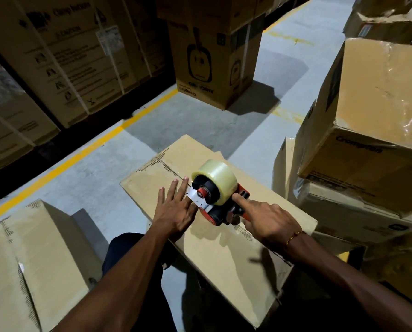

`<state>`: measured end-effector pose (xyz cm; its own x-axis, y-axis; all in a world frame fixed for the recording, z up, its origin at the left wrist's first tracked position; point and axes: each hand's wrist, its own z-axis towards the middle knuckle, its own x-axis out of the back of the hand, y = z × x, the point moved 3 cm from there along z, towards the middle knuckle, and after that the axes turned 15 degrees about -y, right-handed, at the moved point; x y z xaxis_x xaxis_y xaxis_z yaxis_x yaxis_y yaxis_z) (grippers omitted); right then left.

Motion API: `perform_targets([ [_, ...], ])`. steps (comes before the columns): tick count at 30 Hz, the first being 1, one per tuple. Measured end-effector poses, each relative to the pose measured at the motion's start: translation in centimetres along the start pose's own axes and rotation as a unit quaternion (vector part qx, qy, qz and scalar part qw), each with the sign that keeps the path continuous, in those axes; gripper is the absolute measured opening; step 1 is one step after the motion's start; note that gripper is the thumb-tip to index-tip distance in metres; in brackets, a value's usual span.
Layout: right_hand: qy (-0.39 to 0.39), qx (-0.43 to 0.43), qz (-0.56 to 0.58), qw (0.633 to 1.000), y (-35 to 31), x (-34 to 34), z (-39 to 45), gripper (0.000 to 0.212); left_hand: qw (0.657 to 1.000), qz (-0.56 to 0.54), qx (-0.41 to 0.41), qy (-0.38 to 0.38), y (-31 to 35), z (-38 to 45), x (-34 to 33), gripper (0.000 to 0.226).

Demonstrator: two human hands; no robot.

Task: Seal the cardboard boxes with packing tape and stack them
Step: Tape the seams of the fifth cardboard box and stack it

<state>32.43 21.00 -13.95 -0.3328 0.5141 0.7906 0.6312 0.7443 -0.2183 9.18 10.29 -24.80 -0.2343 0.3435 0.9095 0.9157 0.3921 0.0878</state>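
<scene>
A long cardboard box point(152, 185) lies in front of me with its top seam facing up. On the seam sits a red and black tape dispenser point(220, 200) with a roll of clear tape point(217, 178). My right hand point(267, 221) grips the dispenser's handle, its index finger stretched along the side. My left hand point(176, 207) lies flat on the box top, fingers straight, pressing just left of the dispenser's front. Shiny tape runs along the seam behind the dispenser toward me.
Another cardboard box point(27, 259) stands at the lower left. A leaning stack of taped boxes point(367, 130) rises on the right. Printed cartons point(209, 56) stand ahead, and strapped cartons point(63, 56) line the left behind a yellow floor line point(85, 152).
</scene>
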Motion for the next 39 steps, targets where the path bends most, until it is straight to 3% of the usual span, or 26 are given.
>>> perform_targets([
  [6,-0.011,-0.012,-0.046,0.999,2.6,-1.8,-2.5,0.065,1.000,-0.001,0.000,0.002,0.3,-0.2,0.4,0.071],
  [13,0.037,-0.012,-0.028,0.999,3.1,-3.4,-4.1,0.062,0.999,-0.017,0.032,-0.015,2.2,-0.8,0.2,0.071],
  [18,0.048,-0.025,0.001,0.999,3.7,-4.5,-4.4,0.063,0.997,0.011,-0.065,-0.026,6.1,-3.2,-1.2,0.081],
  [24,0.055,-0.022,0.036,0.998,3.9,-5.2,-4.6,0.067,0.997,0.002,-0.053,-0.064,6.6,-3.2,-1.0,0.056],
  [39,-0.002,-0.036,-0.017,0.999,3.0,-1.2,-5.1,0.061,0.995,0.007,-0.041,-0.088,6.2,-2.6,-0.8,0.054],
])
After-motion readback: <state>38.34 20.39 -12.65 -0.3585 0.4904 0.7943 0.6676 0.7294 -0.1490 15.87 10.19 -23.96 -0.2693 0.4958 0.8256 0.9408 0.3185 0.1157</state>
